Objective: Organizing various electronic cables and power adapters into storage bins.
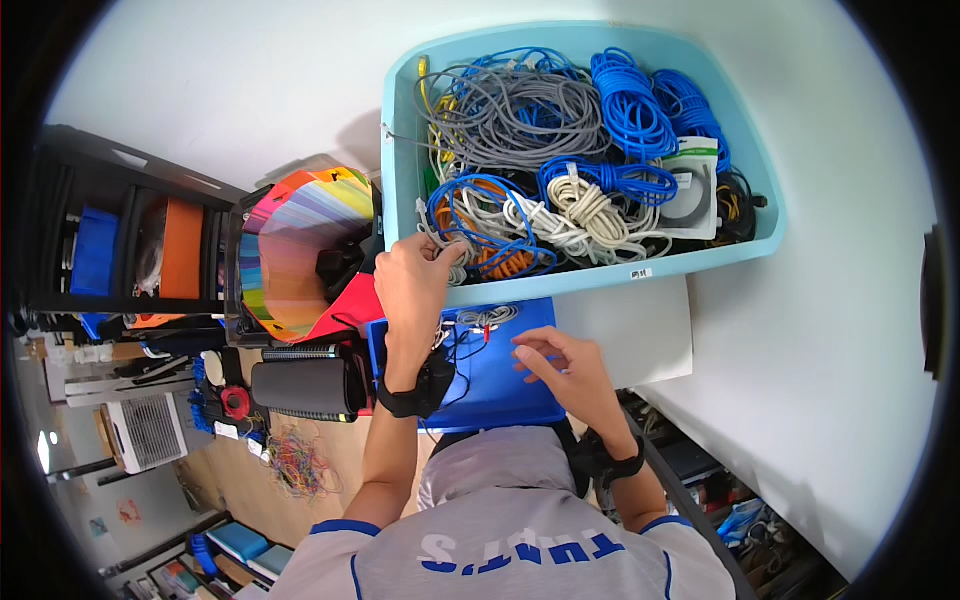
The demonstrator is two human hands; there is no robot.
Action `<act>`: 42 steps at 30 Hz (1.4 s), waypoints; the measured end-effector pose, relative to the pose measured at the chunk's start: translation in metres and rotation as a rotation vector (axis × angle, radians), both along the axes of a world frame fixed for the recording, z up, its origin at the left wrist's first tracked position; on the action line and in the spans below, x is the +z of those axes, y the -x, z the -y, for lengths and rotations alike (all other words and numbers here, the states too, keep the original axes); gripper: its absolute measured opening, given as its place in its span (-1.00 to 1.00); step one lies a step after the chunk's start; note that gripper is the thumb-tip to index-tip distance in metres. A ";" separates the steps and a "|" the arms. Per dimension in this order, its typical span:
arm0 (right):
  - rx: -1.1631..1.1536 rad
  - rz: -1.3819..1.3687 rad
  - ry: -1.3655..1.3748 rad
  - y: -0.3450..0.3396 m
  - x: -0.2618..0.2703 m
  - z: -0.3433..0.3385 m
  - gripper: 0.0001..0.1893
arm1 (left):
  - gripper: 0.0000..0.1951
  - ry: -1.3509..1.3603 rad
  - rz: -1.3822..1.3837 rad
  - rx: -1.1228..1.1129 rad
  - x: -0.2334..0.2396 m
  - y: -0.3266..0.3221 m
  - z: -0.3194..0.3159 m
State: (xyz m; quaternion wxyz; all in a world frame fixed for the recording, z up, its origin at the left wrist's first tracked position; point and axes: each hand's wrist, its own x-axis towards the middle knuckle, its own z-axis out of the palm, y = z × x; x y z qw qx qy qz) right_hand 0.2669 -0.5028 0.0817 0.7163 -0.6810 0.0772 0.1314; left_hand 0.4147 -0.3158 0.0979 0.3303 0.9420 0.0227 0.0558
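My left hand (414, 276) is at the near left corner of a light blue plastic bin (525, 291), its thumb and fingers pinching a small coiled grey network cable (457, 262). My right hand (556, 367) holds nothing, fingers apart and curled, above a blue tray (517, 401). Inside the bin lie a large grey cable coil (517, 112), blue cable bundles (634, 105), a cream cable bundle (589, 210), an orange cable (504, 262) and a bagged cable (690, 191). Small cables, among them a grey coil (487, 315), lie in the tray.
Left of the bin stands a colourful round container (300, 247) with a black object inside. Further left is a black shelf rack (127, 304). A dark case (300, 386) sits left of the tray, and tangled coloured wires (300, 461) lie beyond it on the floor. A wall rises at the right.
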 end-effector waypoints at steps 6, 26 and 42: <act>0.010 -0.003 0.021 0.000 -0.001 0.003 -0.75 | -0.63 -0.066 -0.030 -0.002 -0.003 -0.019 0.001; 0.059 0.020 0.073 0.001 -0.006 0.006 -0.73 | -0.70 -0.223 0.155 -0.128 -0.033 -0.036 0.004; 0.111 0.051 0.166 0.002 -0.006 0.007 -0.72 | -0.88 -0.365 0.286 -0.332 -0.039 -0.025 -0.012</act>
